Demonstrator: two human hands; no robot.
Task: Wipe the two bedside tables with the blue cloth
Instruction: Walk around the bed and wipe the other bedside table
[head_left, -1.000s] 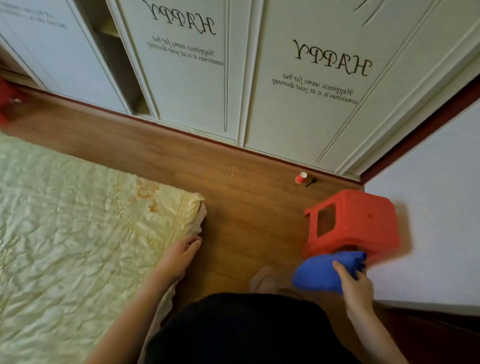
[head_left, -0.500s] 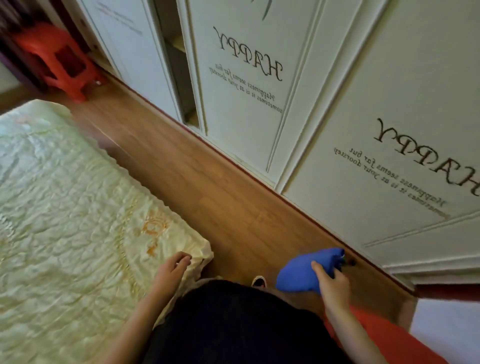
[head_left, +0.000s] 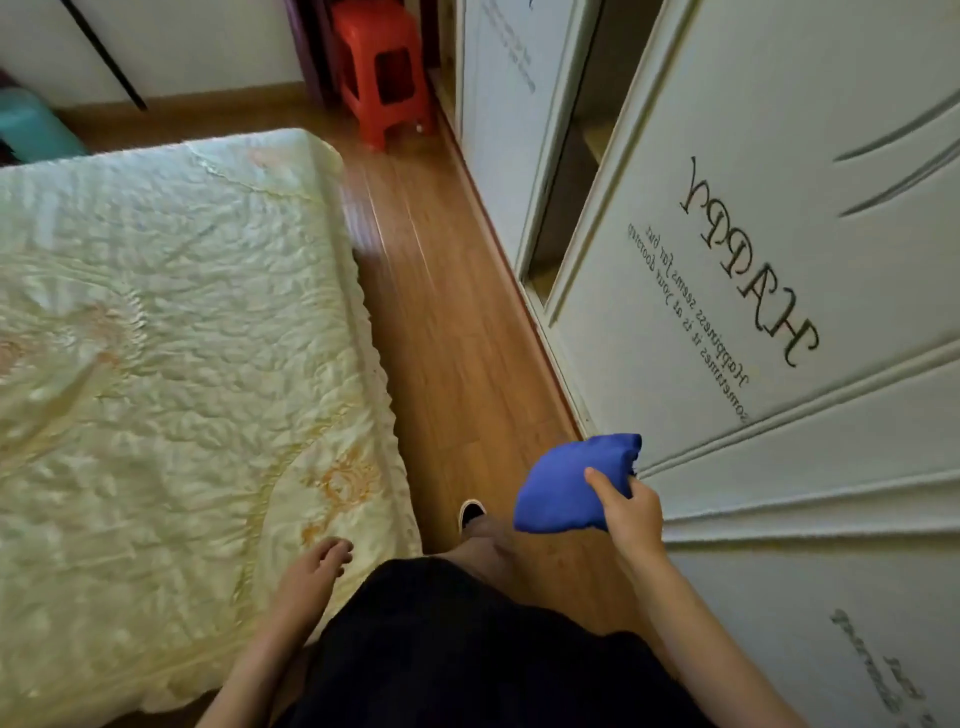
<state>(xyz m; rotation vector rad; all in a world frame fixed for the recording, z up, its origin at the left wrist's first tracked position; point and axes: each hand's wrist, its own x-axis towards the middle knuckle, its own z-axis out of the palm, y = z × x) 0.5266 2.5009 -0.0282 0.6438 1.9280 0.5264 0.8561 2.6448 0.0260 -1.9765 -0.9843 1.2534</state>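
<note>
Right hand (head_left: 631, 512) closed around a bunched blue cloth (head_left: 566, 491), thumb pressed on its upper face, the cloth held in the air above the wooden floor (head_left: 457, 332) and just in front of the white wardrobe door (head_left: 779, 270). Left hand (head_left: 311, 569) empty, fingers loosely curled and slightly spread, resting at the near corner of the bed's pale yellow quilted cover (head_left: 171, 332), beside the person's dark garment (head_left: 467, 649). One shoe toe (head_left: 471, 512) shows on the floor between the bed edge and the cloth. The floor forms a narrow aisle between bed, at left, and wardrobe, at right. The wardrobe door carries mirrored lettering reading "HAPPY"; a dark gap stands open between two door panels. A red plastic stool (head_left: 384, 73) stands at the far end of the aisle, well apart from both hands. No bedside table is in view.
</note>
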